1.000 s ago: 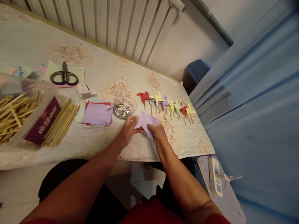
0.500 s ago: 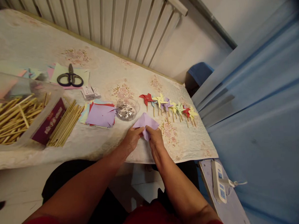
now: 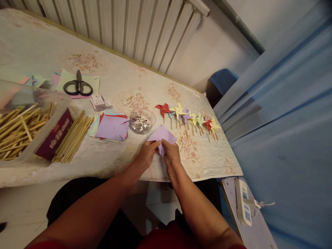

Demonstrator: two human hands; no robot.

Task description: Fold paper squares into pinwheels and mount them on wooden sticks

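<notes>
Both your left hand [image 3: 147, 154] and right hand [image 3: 171, 153] pinch the purple paper [image 3: 162, 134] on the floral cloth [image 3: 115, 160]; radiator [image 3: 130, 24] far, blue curtain [image 3: 291, 116] right.

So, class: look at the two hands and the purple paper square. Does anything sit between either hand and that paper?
Nothing visible does. The left hand and the right hand both already grip the purple paper at its near corner. The dish of pins and the row of pinwheels lie beyond it, apart.

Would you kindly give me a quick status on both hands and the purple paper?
Left hand and right hand both pinching the purple paper at table edge. Paper folded, lifted slightly. Dish of pins just behind; finished pinwheels to the right.
</notes>
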